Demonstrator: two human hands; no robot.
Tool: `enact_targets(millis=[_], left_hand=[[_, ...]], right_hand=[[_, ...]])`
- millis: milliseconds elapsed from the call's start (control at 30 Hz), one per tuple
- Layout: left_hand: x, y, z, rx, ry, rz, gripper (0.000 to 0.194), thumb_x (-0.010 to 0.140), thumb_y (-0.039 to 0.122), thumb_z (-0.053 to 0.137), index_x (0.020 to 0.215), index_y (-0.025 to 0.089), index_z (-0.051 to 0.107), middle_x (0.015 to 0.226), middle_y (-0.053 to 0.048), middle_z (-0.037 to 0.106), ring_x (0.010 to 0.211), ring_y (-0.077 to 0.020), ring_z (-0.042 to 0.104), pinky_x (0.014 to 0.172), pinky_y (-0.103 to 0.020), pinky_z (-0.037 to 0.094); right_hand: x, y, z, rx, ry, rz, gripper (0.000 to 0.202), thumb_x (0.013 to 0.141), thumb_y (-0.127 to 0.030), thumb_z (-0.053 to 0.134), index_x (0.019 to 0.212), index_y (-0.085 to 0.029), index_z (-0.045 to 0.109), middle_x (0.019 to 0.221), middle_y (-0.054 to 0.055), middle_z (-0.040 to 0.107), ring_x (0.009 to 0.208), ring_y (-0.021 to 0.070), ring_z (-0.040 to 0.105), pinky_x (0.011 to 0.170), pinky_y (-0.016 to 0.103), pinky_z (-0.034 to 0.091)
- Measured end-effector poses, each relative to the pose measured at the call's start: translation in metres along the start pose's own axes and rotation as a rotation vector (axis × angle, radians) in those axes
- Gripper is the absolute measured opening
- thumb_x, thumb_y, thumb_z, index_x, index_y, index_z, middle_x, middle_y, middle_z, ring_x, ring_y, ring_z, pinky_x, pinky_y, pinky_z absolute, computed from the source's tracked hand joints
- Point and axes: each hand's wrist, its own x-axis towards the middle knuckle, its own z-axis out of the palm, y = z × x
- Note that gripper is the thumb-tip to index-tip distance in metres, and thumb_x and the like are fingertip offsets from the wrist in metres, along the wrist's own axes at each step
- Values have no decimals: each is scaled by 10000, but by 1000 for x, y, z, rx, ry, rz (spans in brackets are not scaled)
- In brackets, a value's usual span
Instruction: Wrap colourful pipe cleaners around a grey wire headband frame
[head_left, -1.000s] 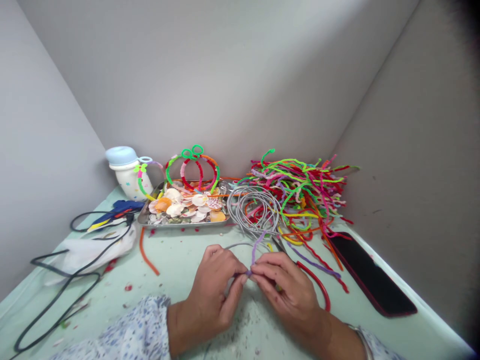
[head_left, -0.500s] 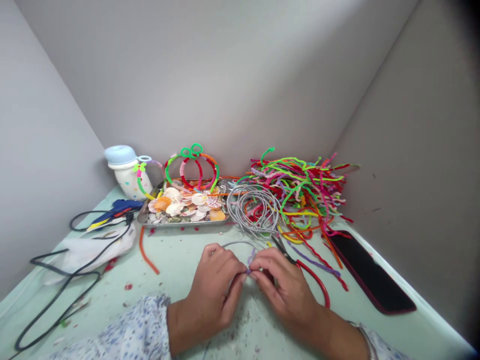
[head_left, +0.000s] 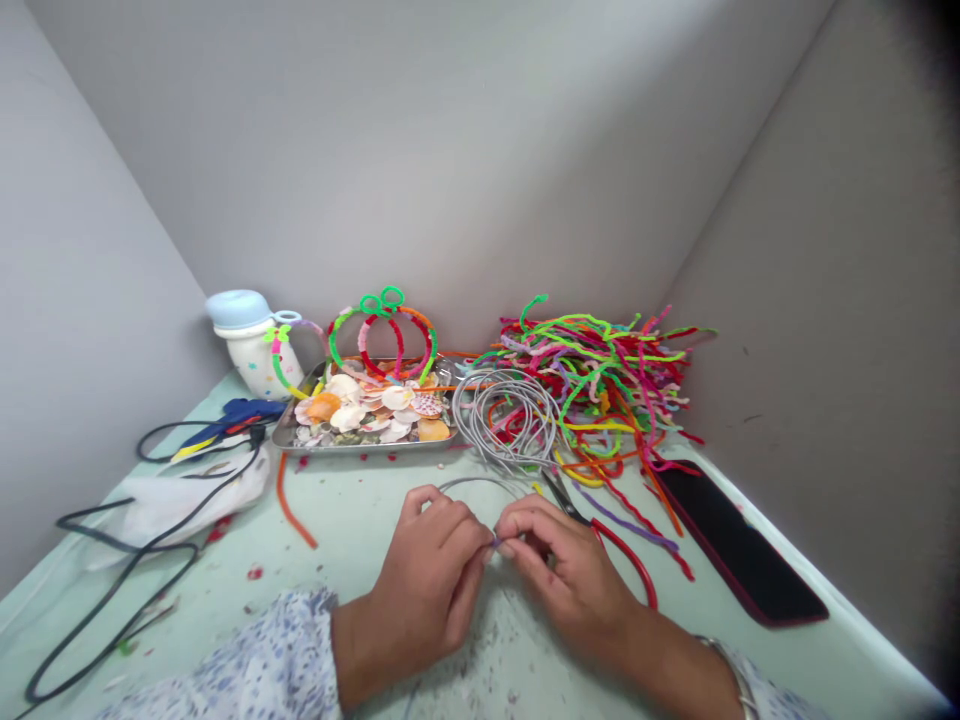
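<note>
My left hand [head_left: 431,570] and my right hand [head_left: 570,560] meet fingertip to fingertip above the front of the table. Both are closed in a pinch on a purple pipe cleaner [head_left: 496,542], of which only a small bit shows between the fingers. A thin grey wire [head_left: 480,481] arcs behind the hands from one to the other; its ends are hidden by the fingers. Just beyond my right hand lie scissors with red handles [head_left: 634,560], partly covered by it.
A metal tray [head_left: 360,451] of seashells [head_left: 349,415] stands at the back, with pipe-cleaner rings [head_left: 433,345] on it. Right of it are coiled grey wire [head_left: 480,440], a pipe-cleaner heap [head_left: 600,350] and a phone [head_left: 742,550]. A bottle [head_left: 259,360], glue gun [head_left: 232,422] and black cable [head_left: 112,610] lie left.
The pale purple piece that stuck up behind the fingertips is now out of sight. My right fingers have shifted slightly; both hands stay together in their pinch.
</note>
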Motion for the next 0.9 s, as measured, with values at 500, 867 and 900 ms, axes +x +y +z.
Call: enact_targets(millis=[500, 867, 900], left_hand=[[3, 2, -2, 5, 26, 25, 183, 867, 56, 439, 962, 179, 534, 805, -45, 617, 744, -188, 536, 783, -404, 345], [1, 1, -2, 7, 19, 48, 189, 861, 44, 438, 965, 174, 527, 801, -47, 605, 738, -187, 518, 780, -407, 347], [1, 1, -1, 10, 15, 47, 185, 864, 47, 436, 963, 174, 527, 803, -48, 605, 740, -188, 519, 782, -408, 347]], right_hand=[[3, -4, -1, 99, -27, 118, 117, 940, -203, 518, 886, -200, 622, 914, 34, 634, 825, 158, 595, 738, 285, 480], [5, -8, -5, 130, -85, 185, 141, 948, -204, 495, 882, -205, 619, 914, 16, 661, 873, 156, 615, 799, 285, 474], [5, -8, -5, 134, -85, 192, 141, 947, -205, 497, 884, -205, 623, 898, 14, 661, 857, 156, 615, 786, 282, 475]])
